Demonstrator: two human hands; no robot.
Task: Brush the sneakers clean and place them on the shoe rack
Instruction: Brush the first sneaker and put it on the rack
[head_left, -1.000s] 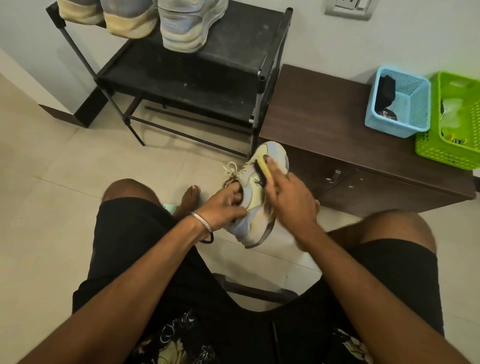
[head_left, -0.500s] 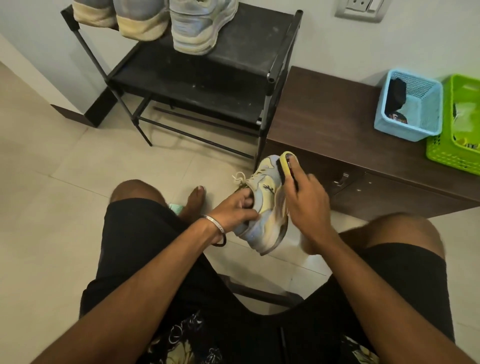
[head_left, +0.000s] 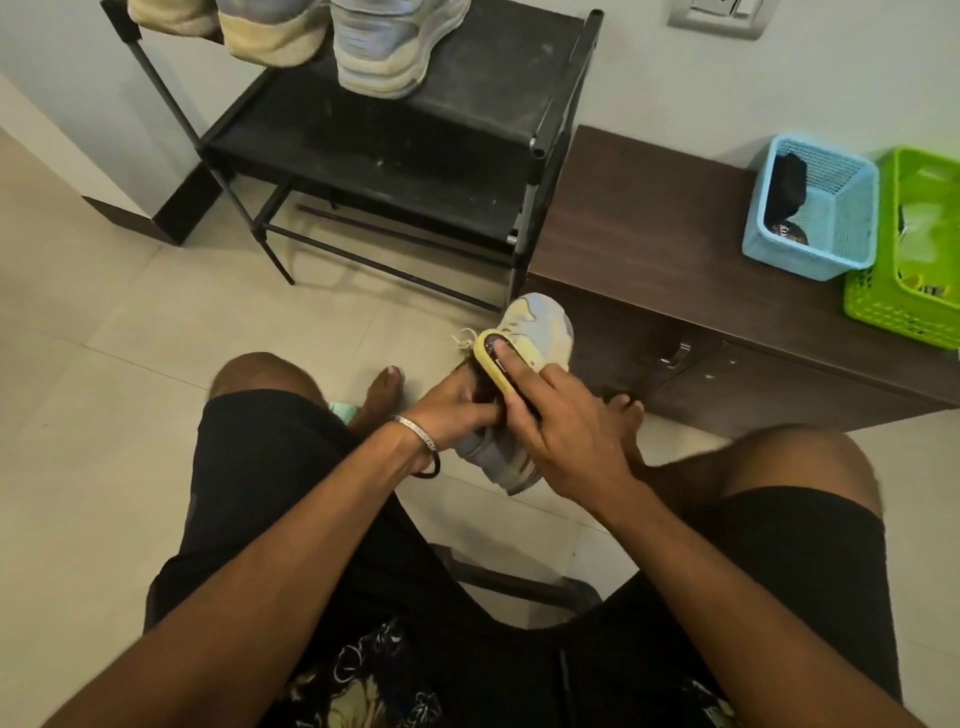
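Pale suede and mesh make up the sneaker (head_left: 540, 332) I hold above the tiled floor (head_left: 104, 338) between my knees, its rounded toe pointing away from me toward the dark wood-grain cabinet (head_left: 649, 249); its chunky grey sole shows below my hands; a white lace end sticks out at its left side. My left hand (head_left: 457, 410) curls round the shoe's collar, fingers tucked at the opening, a metal bangle (head_left: 415, 431) on that wrist. My right hand (head_left: 566, 431) grips the brush (head_left: 493, 358), an oval with a yellow rim and black back, forefinger stretched flat along its top, the other fingers wrapped at its side; the brush lies against the upper of the shoe near the laces. Beyond, the black metal shoe rack (head_left: 415, 156) stands beside the cabinet, its top shelf dusty and matte; three thick-soled sneakers (head_left: 384, 47) sit along its far edge. On the cabinet a blue plastic basket (head_left: 826, 244) with latticed walls touches a green basket (head_left: 893, 306).
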